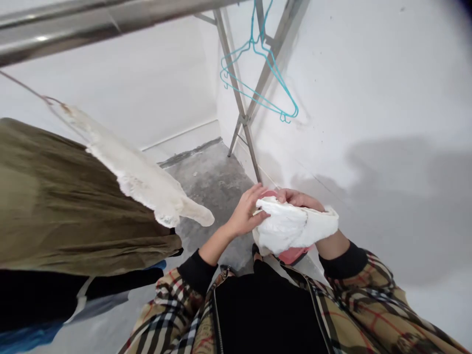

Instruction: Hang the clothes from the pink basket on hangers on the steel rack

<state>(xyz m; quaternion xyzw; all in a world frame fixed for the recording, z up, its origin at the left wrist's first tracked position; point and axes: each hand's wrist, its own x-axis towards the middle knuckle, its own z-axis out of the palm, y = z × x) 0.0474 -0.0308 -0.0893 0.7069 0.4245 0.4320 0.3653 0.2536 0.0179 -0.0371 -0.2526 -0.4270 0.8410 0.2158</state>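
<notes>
A bunched white garment (291,226) hangs from my two hands at chest height; I cannot make out what kind of garment it is. My left hand (248,210) has its thumb against the cloth's left edge, with the fingers curved around behind that edge. My right hand (300,199) grips the top of the cloth, its fingertips bent over near the middle. Part of the right hand and wrist is hidden behind the white folds.
Two turquoise wire hangers (254,93) hang on a metal rack (243,118) ahead. A metal bar (110,22) crosses the upper left. Below it hang a white lacy garment (140,182) and an olive garment (66,201). A pink basin (293,254) stands on the floor beneath the cloth.
</notes>
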